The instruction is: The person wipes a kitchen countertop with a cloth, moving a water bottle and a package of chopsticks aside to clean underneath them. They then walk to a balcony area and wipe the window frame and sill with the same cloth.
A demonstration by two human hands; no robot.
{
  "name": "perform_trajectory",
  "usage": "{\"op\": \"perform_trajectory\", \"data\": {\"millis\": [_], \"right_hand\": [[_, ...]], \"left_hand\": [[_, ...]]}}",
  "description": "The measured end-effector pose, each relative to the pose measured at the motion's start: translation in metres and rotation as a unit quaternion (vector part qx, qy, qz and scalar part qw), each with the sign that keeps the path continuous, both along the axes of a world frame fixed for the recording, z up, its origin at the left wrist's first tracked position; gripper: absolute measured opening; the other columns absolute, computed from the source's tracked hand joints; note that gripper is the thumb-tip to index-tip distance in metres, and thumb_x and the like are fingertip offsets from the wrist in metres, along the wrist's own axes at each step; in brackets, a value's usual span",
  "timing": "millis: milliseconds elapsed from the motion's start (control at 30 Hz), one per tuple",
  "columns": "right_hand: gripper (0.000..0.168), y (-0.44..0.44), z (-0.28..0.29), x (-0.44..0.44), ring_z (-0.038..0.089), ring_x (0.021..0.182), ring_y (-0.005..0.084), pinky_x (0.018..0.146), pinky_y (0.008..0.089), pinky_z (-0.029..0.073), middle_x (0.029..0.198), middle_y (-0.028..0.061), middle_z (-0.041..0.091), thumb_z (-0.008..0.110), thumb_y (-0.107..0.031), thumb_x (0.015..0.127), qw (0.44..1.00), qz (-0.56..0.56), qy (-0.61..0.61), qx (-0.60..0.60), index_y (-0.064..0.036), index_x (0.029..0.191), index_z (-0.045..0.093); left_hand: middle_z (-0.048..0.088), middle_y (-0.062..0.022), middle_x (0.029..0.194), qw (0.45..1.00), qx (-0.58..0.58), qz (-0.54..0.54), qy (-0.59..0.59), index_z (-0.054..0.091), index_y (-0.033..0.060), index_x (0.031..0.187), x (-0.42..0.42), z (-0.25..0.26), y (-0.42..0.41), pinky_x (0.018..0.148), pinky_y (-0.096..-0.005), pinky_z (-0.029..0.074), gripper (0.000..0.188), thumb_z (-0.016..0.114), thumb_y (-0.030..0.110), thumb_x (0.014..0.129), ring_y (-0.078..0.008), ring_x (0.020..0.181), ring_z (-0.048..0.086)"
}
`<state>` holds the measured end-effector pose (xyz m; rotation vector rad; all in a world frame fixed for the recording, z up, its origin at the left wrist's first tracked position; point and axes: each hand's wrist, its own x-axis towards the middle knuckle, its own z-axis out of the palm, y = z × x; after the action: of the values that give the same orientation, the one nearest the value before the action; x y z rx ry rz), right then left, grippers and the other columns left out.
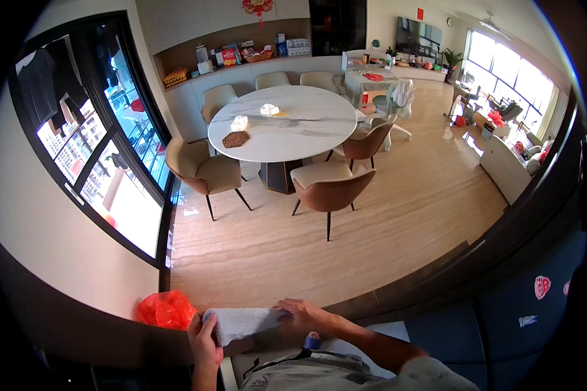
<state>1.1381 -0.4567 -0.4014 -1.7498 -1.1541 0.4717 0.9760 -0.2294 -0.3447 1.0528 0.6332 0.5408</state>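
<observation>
A folded grey cloth (244,322) stretches between my two hands at the bottom of the head view. My left hand (204,337) grips its left end, thumb lying on top. At the opposite end my right hand (301,315) holds the cloth with bent fingers, some of them hidden behind it. Just left of my left hand, a red plastic bag (167,310) sits low by the wall. Below my right hand, part of a foot in a blue slipper (313,340) shows.
Ahead stands a round marble-patterned table (308,139) bearing a brown woven mat (236,139) and white crumpled items. Chairs surround it, the nearest a brown-backed chair (330,185). A black-framed glass door (122,161) is at left. Dark blue panels (450,332) flank my right side.
</observation>
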Motion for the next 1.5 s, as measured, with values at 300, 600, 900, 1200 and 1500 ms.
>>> {"op": "perform_trajectory", "data": {"millis": [300,600,900,1200,1500], "right_hand": [[0.026,-0.059,-0.013,0.078,0.07,0.088,0.0322,0.08,0.0394,0.057,0.098,0.0149,0.072,0.074,-0.013,0.092,0.915,-0.379,-0.138,0.021,-0.005,0.115,0.068],[0.033,-0.052,-0.056,0.133,0.069,0.104,0.0227,0.09,0.038,0.057,0.116,0.013,0.07,0.054,-0.025,0.107,0.693,-0.341,0.59,0.235,0.001,0.125,0.065],[0.043,-0.063,-0.023,0.239,0.068,0.103,0.0317,0.093,0.0473,0.055,0.115,0.0155,0.07,0.054,-0.041,0.101,0.494,-0.38,0.695,0.359,-0.004,0.119,0.067],[0.053,-0.099,-0.041,0.324,0.07,0.105,0.0347,0.099,0.0511,0.054,0.112,0.0133,0.073,0.06,-0.055,0.097,0.438,-0.476,0.58,0.496,-0.008,0.121,0.066],[0.029,-0.224,-0.093,0.454,0.07,0.091,0.0273,0.089,0.0423,0.058,0.102,0.0112,0.072,0.062,-0.014,0.088,0.465,-0.471,0.553,0.506,-0.006,0.116,0.064]], "left_hand": [[0.063,0.0013,0.089,0.983,-0.026,-0.178,-0.033,0.063,0.0076,0.101,0.17,-0.02,-0.023,0.072,-0.0243,0.048,0.005,0.067,0.007,0.097,-0.0074,0.081,0.059],[0.07,-0.004,0.094,0.838,0.232,-0.494,0.022,0.066,0.0047,0.114,0.308,-0.075,-0.106,0.072,-0.0284,0.055,0.021,0.068,0.02,0.1,-0.0123,0.082,0.066],[0.071,-0.0158,0.115,0.623,0.276,-0.727,-0.09,0.065,0.0073,0.133,0.435,-0.042,-0.114,0.089,-0.0358,0.053,0.041,0.067,0.033,0.101,-0.0248,0.102,0.068],[0.073,-0.0134,0.115,0.542,0.261,-0.794,-0.089,0.065,0.0021,0.133,0.541,-0.065,-0.154,0.089,-0.0322,0.053,0.039,0.065,0.027,0.103,-0.02,0.102,0.069],[0.073,-0.0081,0.111,0.507,0.178,-0.844,0.012,0.064,0.0026,0.134,0.667,-0.064,-0.256,0.085,-0.0286,0.053,0.036,0.064,0.022,0.104,-0.0123,0.099,0.065]]}}
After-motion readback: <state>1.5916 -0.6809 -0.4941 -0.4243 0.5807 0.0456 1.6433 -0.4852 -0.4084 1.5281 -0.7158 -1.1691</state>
